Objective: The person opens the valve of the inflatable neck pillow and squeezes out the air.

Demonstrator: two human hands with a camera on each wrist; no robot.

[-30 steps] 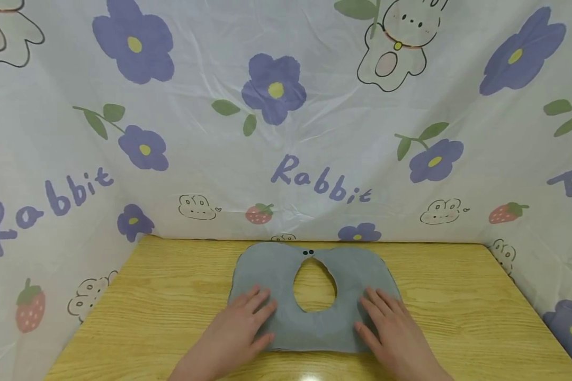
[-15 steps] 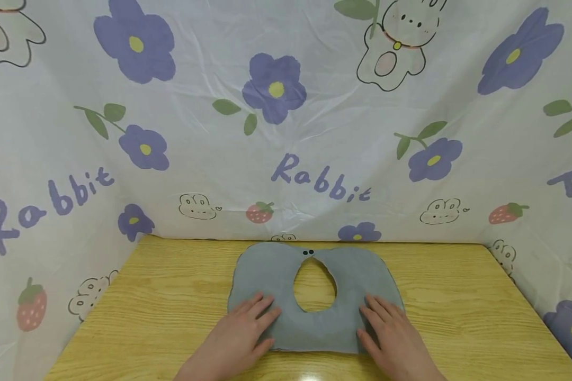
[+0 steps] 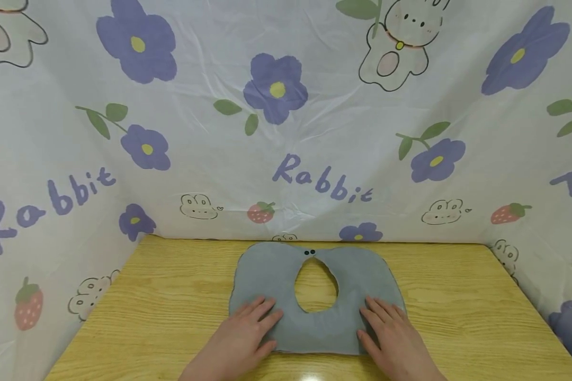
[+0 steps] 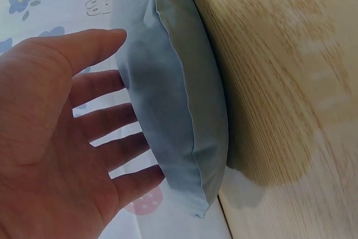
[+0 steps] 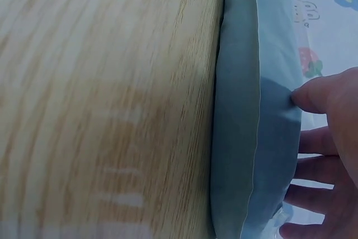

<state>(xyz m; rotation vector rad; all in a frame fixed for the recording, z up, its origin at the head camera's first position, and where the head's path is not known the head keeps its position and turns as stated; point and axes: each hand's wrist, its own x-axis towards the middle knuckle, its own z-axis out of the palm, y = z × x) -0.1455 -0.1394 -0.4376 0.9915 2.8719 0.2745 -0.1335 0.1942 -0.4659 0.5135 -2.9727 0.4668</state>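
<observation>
A grey-blue U-shaped neck pillow (image 3: 316,333) lies flat on the wooden table, its ends meeting at the far side by two small black snaps (image 3: 310,252). Wood shows through the oval opening in its middle. My left hand (image 3: 240,336) rests on the near left part, fingers straight and spread. On the near right part rests my right hand (image 3: 395,333), fingers likewise extended. In the left wrist view, the left fingertips meet the top face of the pillow (image 4: 162,82), above its side seam. The right wrist view shows the right thumb (image 5: 313,93) touching the pillow's upper face.
The wood-grain table (image 3: 467,301) extends to both sides of the pillow. A white cloth (image 3: 200,153) printed with purple flowers, rabbits and strawberries hangs behind the table and along its left and right sides.
Both hands have slid slightly toward the near edge of the pillow, the left also a little to the right. The pillow has stayed in place.
</observation>
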